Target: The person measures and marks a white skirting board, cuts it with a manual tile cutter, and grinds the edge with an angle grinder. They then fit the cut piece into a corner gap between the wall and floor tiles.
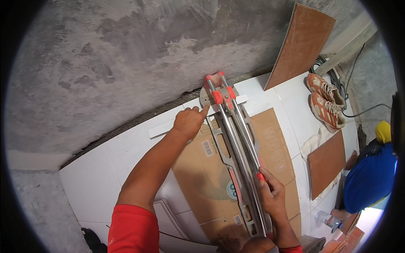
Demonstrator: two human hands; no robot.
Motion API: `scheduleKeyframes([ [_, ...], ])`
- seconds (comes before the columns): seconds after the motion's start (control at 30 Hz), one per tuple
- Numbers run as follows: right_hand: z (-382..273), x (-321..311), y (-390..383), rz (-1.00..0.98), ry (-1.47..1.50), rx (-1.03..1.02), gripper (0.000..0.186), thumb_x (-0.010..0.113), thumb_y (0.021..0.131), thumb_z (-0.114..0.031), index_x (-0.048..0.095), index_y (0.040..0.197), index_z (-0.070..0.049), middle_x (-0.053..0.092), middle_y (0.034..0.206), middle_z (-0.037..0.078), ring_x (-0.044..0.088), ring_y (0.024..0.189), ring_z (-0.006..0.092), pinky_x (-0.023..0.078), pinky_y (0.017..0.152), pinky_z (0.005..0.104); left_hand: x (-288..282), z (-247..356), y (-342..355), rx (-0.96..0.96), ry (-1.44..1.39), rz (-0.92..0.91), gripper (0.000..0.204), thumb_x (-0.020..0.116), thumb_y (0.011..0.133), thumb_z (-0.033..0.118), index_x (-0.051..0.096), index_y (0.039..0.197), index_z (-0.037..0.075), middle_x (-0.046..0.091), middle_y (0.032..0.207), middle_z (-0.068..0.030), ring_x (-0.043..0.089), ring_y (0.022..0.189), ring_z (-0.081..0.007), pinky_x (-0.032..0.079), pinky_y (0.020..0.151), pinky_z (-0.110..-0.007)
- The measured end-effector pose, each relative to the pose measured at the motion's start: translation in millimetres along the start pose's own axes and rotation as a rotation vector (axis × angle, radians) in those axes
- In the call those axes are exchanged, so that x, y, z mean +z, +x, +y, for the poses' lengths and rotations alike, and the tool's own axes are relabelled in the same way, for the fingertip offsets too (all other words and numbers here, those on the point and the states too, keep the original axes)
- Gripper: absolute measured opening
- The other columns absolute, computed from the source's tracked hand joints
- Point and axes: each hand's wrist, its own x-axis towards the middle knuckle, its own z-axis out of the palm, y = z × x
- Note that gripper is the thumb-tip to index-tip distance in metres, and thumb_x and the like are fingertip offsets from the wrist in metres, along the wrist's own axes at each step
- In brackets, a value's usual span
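Gripping the red-tipped handle [262,178] of a tile cutter [231,134] in the right hand [273,195], curling the fingers closed around its end, partway down the cutter's chrome rails. Reaching forward with the left hand [189,122], extending the index finger to the cutter's head and folding the other fingers in, over a narrow white tile strip [159,130]. Perhaps pressing down on that strip, with contact beneath the palm being impossible to tell from above. Having the strip lying crosswise under the rails, near the wall-side end of the cutter, close to its red fittings. Working with the cutter lying lengthwise on flattened brown cardboard [192,179], over glossy white floor tiles [99,177]. Showing a red sleeve [134,230] on the left arm, near a few stacked white tiles [168,217].

Facing a rough grey wall [139,55] with a dark gap along its foot. Seeing, to the right, a large reddish-brown tile [301,46] leaning against that wall, then a pair of orange-brown shoes [325,111] beside black cable [334,78]. Noticing, nearer, a second reddish-brown tile [327,164] lying flat, partly over white cloth [315,141], and a clear plastic bottle [325,218] lying on its side. Finding blue fabric [365,185] bulking at the far right.
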Motion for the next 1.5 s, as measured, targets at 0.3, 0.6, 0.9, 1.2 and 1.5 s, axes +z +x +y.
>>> scheduleKeyframes([
  [0.3,-4.8,5.5,4.6,0.020,-0.021,-0.073,0.034,0.060,0.098,-0.004,0.064,0.131,0.007,0.071,0.120,0.020,0.066,0.113,0.0216,0.049,0.100,0.0319,-3.6,-1.7,0.0,0.028,0.016,-0.002,0.065,0.066,0.088,0.014,0.048,0.151,0.014,0.067,0.091,-0.0124,0.069,0.082,-0.0307,0.057,0.068,-0.043],
  [0.6,-9.8,17.5,26.2,0.038,-0.048,-0.117,0.034,0.061,0.099,-0.007,0.065,0.131,0.005,0.073,0.117,0.018,0.066,0.111,0.0196,0.049,0.099,0.0309,0.2,-4.7,1.5,0.017,0.001,-0.005,0.065,0.066,0.089,0.015,0.048,0.151,0.014,0.066,0.091,-0.0133,0.069,0.081,-0.0310,0.057,0.067,-0.044],
  [0.9,1.2,21.6,40.3,-0.004,0.002,-0.103,0.035,0.061,0.100,-0.009,0.064,0.133,0.004,0.073,0.115,0.018,0.065,0.112,0.0190,0.047,0.102,0.0321,-11.2,3.7,2.7,-0.039,-0.020,-0.093,0.067,0.066,0.089,0.013,0.046,0.153,0.016,0.068,0.100,-0.0141,0.070,0.091,-0.0307,0.058,0.075,-0.043],
  [1.2,-2.9,19.2,39.9,-0.010,-0.031,-0.162,0.036,0.061,0.101,-0.012,0.063,0.134,0.003,0.071,0.120,0.020,0.063,0.118,0.0217,0.044,0.107,0.0339,-24.0,12.1,1.3,-0.100,-0.013,-0.190,0.069,0.066,0.089,0.010,0.044,0.154,0.015,0.069,0.108,-0.0148,0.070,0.101,-0.0309,0.057,0.083,-0.043],
  [1.5,-8.1,16.4,38.5,-0.023,-0.002,-0.160,0.037,0.060,0.102,-0.014,0.062,0.134,0.004,0.071,0.118,0.021,0.063,0.116,0.0203,0.047,0.101,0.0328,-22.1,11.5,3.0,-0.099,-0.019,-0.185,0.076,0.070,0.085,0.006,0.042,0.155,0.014,0.069,0.108,-0.0156,0.070,0.101,-0.0316,0.058,0.084,-0.043],
])
